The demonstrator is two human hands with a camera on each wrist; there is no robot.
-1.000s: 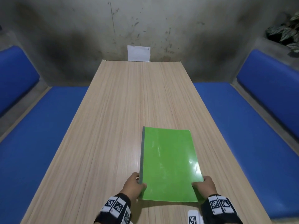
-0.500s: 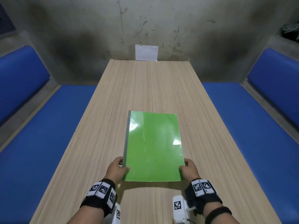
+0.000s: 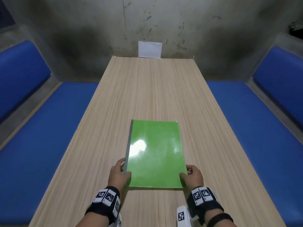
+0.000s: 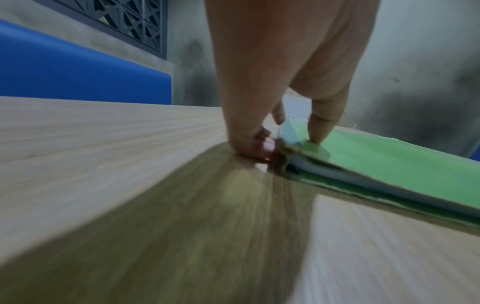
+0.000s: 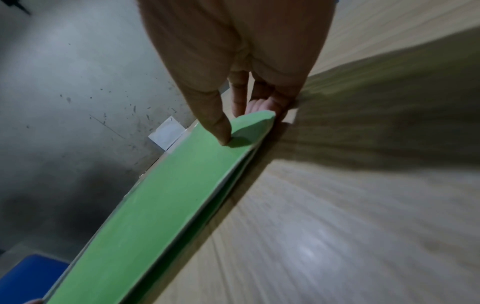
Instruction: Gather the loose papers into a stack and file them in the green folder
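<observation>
The green folder (image 3: pixel 155 154) lies closed on the wooden table (image 3: pixel 147 87), its grey spine to the left. White paper edges (image 4: pixel 335 174) show between its covers in the left wrist view. My left hand (image 3: pixel 120 171) pinches the near left corner at the spine, thumb on the cover and fingers beneath. My right hand (image 3: pixel 191 175) pinches the near right corner the same way; in the right wrist view its thumb (image 5: pixel 218 127) presses the green folder (image 5: pixel 161 205) cover while the fingers curl under the edge.
A white sheet (image 3: pixel 150 49) is stuck on the grey wall at the table's far end. Blue padded benches (image 3: pixel 41 145) run along both sides of the table. Bare tabletop lies ahead of the folder.
Both hands kept their hold on the folder's near corners. The folder shifted left toward the table's middle and a little farther from me, and its edges now run straighter.
</observation>
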